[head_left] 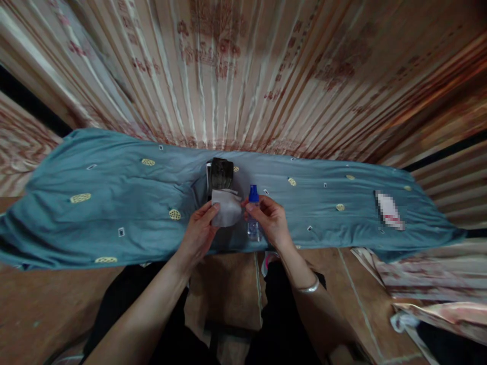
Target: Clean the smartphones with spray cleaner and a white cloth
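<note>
My left hand [202,226] is closed on a grey cloth [226,209], thumb on top of its left edge. In my right hand [271,219] is a small clear spray bottle [253,230] with a blue top, held upright between thumb and fingers. Liquid seems to be inside the bottle. The right fingertips come close to the cloth's right edge; whether they touch it I cannot tell. Just behind the cloth stands a dark, glossy box-like object [222,173] with a pale left edge, its lower part hidden by the cloth.
A teal patterned cloth [152,203] covers the long narrow table. Toward its right end lies a blurred white and red item [389,210]. Pleated curtains [243,76] hang behind and at both sides. Below are my legs and a brown tiled floor [224,284].
</note>
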Tool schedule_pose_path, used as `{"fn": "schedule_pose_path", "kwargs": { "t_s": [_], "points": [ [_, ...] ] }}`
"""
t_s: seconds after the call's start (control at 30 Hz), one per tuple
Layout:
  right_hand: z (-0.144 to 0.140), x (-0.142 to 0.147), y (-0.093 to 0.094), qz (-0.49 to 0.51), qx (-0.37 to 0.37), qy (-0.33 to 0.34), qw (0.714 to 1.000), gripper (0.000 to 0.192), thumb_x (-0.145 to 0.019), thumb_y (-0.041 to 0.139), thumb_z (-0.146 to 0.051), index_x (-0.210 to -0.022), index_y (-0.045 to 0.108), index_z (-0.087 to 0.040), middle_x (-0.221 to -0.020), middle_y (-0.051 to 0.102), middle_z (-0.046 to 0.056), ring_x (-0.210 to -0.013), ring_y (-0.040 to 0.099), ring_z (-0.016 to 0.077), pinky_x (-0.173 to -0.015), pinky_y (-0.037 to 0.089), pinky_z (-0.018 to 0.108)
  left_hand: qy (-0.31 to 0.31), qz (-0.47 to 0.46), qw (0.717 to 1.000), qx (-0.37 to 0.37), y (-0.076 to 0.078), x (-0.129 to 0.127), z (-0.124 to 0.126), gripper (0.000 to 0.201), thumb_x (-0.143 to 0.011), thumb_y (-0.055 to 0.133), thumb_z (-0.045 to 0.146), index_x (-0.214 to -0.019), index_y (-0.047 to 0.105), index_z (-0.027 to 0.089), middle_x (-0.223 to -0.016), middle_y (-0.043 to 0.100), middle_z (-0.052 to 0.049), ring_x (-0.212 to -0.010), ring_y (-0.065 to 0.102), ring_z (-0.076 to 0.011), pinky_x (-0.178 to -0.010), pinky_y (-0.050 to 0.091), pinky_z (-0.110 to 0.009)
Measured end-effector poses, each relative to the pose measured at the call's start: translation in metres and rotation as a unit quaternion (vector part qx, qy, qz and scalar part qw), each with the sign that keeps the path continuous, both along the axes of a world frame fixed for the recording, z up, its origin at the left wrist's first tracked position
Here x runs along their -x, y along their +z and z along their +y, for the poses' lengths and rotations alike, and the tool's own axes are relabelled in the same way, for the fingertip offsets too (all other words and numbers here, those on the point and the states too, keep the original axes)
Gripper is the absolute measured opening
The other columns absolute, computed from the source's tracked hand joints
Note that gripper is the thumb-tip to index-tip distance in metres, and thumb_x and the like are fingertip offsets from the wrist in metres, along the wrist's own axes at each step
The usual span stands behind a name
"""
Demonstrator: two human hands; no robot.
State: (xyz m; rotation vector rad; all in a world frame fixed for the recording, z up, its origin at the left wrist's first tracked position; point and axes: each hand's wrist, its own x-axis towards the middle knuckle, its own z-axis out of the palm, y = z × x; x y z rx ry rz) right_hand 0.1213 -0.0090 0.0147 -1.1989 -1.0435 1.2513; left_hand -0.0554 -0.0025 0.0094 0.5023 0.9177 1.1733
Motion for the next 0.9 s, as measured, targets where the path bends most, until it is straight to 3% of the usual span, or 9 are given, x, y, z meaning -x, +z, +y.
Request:
{"fn": "schedule_pose_path", "kwargs": {
  "t_s": [0.07, 0.2, 0.37, 0.47, 0.53, 0.63, 0.73, 0.9],
  "points": [
    [-0.003, 0.002, 0.002, 0.001, -0.001, 0.017, 1.0, 0.042, -0.07, 0.091, -0.056, -0.096, 0.076, -0.026, -0.082, 0.075, 0.001, -0.065, 0.059, 0.016, -0.062, 0.049, 0.031, -0.001, -0.002, 1.0, -0.007, -0.002, -0.001, 0.0, 0.031, -0.063, 0.095, 0.035, -0.079, 0.074, 0.018, -0.078, 0.079, -0.004, -0.105, 0.078, -0.0267, -0.088, 0.062, -0.033],
    [-0.007, 0.004, 0.008, 0.028, -0.008, 0.037, 0.999, 0.061, -0.078, 0.087, -0.051, -0.132, 0.07, -0.03, -0.091, 0.08, 0.002, -0.062, 0.059, 0.016, -0.063, 0.051, 0.033, -0.004, -0.006, 1.0, -0.017, -0.005, -0.002, 0.0, 0.026, -0.069, 0.091, 0.034, -0.083, 0.075, 0.018, -0.086, 0.081, -0.006, -0.109, 0.077, -0.0266, -0.094, 0.06, -0.034],
    [-0.014, 0.007, 0.005, 0.007, -0.008, 0.084, 0.996, 0.074, -0.087, 0.079, -0.051, -0.156, 0.055, -0.037, -0.102, 0.08, 0.003, -0.063, 0.063, 0.0167, -0.058, 0.055, 0.033, -0.005, -0.009, 1.0, -0.004, -0.003, -0.003, 0.0, 0.013, -0.079, 0.081, 0.031, -0.084, 0.077, 0.019, -0.091, 0.081, -0.008, -0.109, 0.076, -0.0264, -0.096, 0.06, -0.034],
    [-0.016, 0.011, -0.004, -0.088, -0.028, 0.103, 0.99, 0.069, -0.093, 0.073, -0.045, -0.159, 0.053, -0.037, -0.113, 0.081, 0.004, -0.069, 0.07, 0.0187, -0.063, 0.059, 0.034, -0.025, -0.028, 0.999, 0.0, -0.002, -0.005, -0.001, 0.015, -0.086, 0.074, 0.034, -0.084, 0.079, 0.02, -0.097, 0.082, -0.01, -0.114, 0.074, -0.029, -0.095, 0.061, -0.035],
    [-0.016, 0.013, -0.01, -0.183, -0.078, 0.089, 0.976, 0.061, -0.094, 0.073, -0.038, -0.153, 0.06, -0.035, -0.127, 0.079, 0.005, -0.091, 0.078, 0.0246, -0.083, 0.064, 0.04, -0.022, -0.038, 0.999, -0.01, -0.002, -0.007, -0.001, 0.016, -0.088, 0.071, 0.034, -0.088, 0.079, 0.02, -0.102, 0.082, -0.01, -0.119, 0.073, -0.03, -0.097, 0.06, -0.036],
    [-0.014, 0.013, -0.018, -0.283, -0.152, 0.089, 0.943, 0.056, -0.097, 0.067, -0.032, -0.153, 0.06, -0.034, -0.148, 0.071, 0.005, -0.128, 0.072, 0.0308, -0.11, 0.058, 0.046, -0.025, -0.039, 0.999, -0.027, -0.004, -0.009, 0.0, 0.017, -0.088, 0.07, 0.031, -0.094, 0.08, 0.018, -0.111, 0.083, -0.01, -0.127, 0.07, -0.0303, -0.104, 0.058, -0.038],
    [-0.013, 0.01, -0.023, -0.357, -0.189, 0.099, 0.909, 0.058, -0.103, 0.056, -0.03, -0.161, 0.05, -0.03, -0.152, 0.068, 0.006, -0.134, 0.07, 0.0284, -0.111, 0.06, 0.045, -0.027, -0.045, 0.998, -0.042, -0.007, -0.009, 0.001, 0.02, -0.09, 0.067, 0.031, -0.097, 0.08, 0.017, -0.118, 0.082, -0.011, -0.131, 0.068, -0.0303, -0.109, 0.055, -0.04],
    [-0.013, 0.003, -0.024, -0.447, -0.214, 0.116, 0.861, 0.054, -0.106, 0.048, -0.028, -0.16, 0.048, -0.025, -0.139, 0.076, 0.009, -0.121, 0.077, 0.026, -0.101, 0.064, 0.04, -0.039, -0.047, 0.996, -0.063, -0.014, -0.009, 0.002, 0.02, -0.093, 0.065, 0.031, -0.097, 0.079, 0.017, -0.12, 0.082, -0.011, -0.134, 0.066, -0.0305, -0.113, 0.053, -0.042]
  ]
}}
